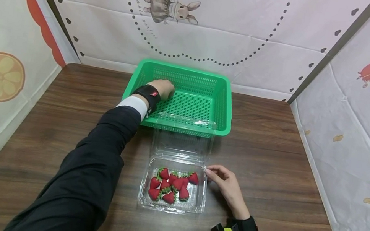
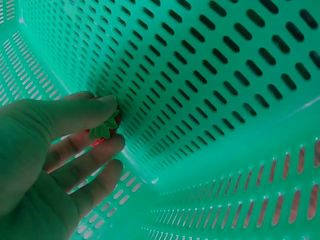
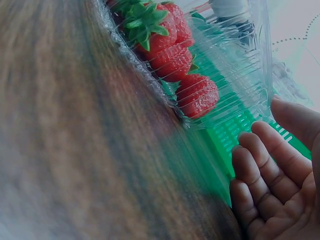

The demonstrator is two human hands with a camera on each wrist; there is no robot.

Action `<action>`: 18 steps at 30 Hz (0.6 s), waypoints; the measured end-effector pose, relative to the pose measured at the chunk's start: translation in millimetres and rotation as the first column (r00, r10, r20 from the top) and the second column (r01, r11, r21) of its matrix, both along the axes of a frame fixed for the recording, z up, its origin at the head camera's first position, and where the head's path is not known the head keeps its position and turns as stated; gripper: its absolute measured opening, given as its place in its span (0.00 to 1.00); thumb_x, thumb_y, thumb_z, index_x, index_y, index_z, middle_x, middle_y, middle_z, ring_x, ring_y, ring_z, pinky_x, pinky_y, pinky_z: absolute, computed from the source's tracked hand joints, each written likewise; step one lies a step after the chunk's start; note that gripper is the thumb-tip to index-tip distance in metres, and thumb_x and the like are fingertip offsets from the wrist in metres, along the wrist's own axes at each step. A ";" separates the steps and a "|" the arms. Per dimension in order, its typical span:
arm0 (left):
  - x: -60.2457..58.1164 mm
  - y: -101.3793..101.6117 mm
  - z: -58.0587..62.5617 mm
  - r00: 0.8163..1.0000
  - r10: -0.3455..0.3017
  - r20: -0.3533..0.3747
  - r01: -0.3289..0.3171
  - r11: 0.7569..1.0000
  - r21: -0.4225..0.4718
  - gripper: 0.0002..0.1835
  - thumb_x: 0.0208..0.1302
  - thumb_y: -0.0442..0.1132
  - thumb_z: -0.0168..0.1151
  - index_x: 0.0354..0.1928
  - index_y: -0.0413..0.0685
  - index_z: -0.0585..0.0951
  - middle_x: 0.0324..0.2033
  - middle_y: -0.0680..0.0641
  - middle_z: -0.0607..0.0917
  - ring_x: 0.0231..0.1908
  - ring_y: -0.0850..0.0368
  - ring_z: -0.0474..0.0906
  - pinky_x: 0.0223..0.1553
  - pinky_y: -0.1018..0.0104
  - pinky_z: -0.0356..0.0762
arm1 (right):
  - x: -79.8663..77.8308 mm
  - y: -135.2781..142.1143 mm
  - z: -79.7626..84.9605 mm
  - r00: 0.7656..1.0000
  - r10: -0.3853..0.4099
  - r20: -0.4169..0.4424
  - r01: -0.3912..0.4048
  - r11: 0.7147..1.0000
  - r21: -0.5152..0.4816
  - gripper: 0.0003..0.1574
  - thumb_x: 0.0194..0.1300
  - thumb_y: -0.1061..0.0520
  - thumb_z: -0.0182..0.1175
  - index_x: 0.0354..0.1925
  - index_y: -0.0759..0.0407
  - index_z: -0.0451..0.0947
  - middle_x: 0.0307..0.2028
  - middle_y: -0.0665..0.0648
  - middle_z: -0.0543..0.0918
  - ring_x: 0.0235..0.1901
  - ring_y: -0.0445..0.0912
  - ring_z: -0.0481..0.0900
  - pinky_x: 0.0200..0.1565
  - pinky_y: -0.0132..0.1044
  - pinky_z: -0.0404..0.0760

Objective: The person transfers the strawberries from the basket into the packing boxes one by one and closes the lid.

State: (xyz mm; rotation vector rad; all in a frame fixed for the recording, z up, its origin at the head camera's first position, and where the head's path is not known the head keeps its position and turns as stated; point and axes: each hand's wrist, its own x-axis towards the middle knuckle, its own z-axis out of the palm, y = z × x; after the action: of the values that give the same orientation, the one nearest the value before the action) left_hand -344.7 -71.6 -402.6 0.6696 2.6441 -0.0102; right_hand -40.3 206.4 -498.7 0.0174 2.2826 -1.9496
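Left hand (image 1: pixel 164 88) inside green basket (image 1: pixel 222 97), fingers pinching a strawberry (image 2: pixel 103 129) at its wall, right hand (image 1: pixel 226 183) relaxed open, fingertips touching clear box (image 1: pixel 199 206) corner on desk (image 1: pixel 268 172)

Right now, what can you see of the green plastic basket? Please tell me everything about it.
The green plastic basket is rectangular, with slotted walls, a perforated floor and a plain rim. It stands upright at the far middle of the wooden table. The left hand reaches inside near its left wall, pinching a strawberry. The open lid of the clear clamshell box leans on its near wall.
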 end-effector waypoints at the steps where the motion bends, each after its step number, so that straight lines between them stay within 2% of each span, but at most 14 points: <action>1: 0.3 0.2 -0.5 1.000 0.002 -0.005 -0.002 1.000 0.001 0.08 0.73 0.28 0.53 0.43 0.43 0.81 0.46 0.41 0.80 0.41 0.47 0.71 0.42 0.55 0.69 | 0.2 -0.1 0.0 1.000 0.001 0.000 -0.001 1.000 0.001 0.17 0.68 0.55 0.67 0.49 0.67 0.82 0.35 0.54 0.86 0.36 0.45 0.82 0.42 0.37 0.81; 7: 1.0 1.1 -2.0 1.000 0.001 -0.016 -0.001 1.000 -0.011 0.10 0.73 0.28 0.54 0.48 0.43 0.82 0.51 0.41 0.81 0.45 0.46 0.73 0.46 0.53 0.72 | 1.0 -0.2 0.8 1.000 -0.002 -0.001 0.002 1.000 0.004 0.16 0.68 0.55 0.67 0.48 0.65 0.83 0.35 0.55 0.86 0.36 0.46 0.82 0.41 0.37 0.81; 18: 2.2 -1.3 0.2 0.999 -0.026 -0.019 0.026 1.000 -0.006 0.09 0.73 0.28 0.54 0.47 0.42 0.82 0.50 0.39 0.81 0.45 0.44 0.74 0.47 0.51 0.73 | 0.5 0.8 0.8 1.000 -0.003 -0.001 0.003 1.000 0.007 0.15 0.68 0.55 0.67 0.48 0.64 0.83 0.35 0.55 0.85 0.36 0.45 0.82 0.40 0.36 0.81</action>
State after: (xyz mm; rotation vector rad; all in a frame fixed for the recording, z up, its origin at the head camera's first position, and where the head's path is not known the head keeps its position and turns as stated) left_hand -342.5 -72.9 -402.5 0.7052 2.6524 -0.0323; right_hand -39.8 207.2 -497.9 0.0201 2.2912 -1.9441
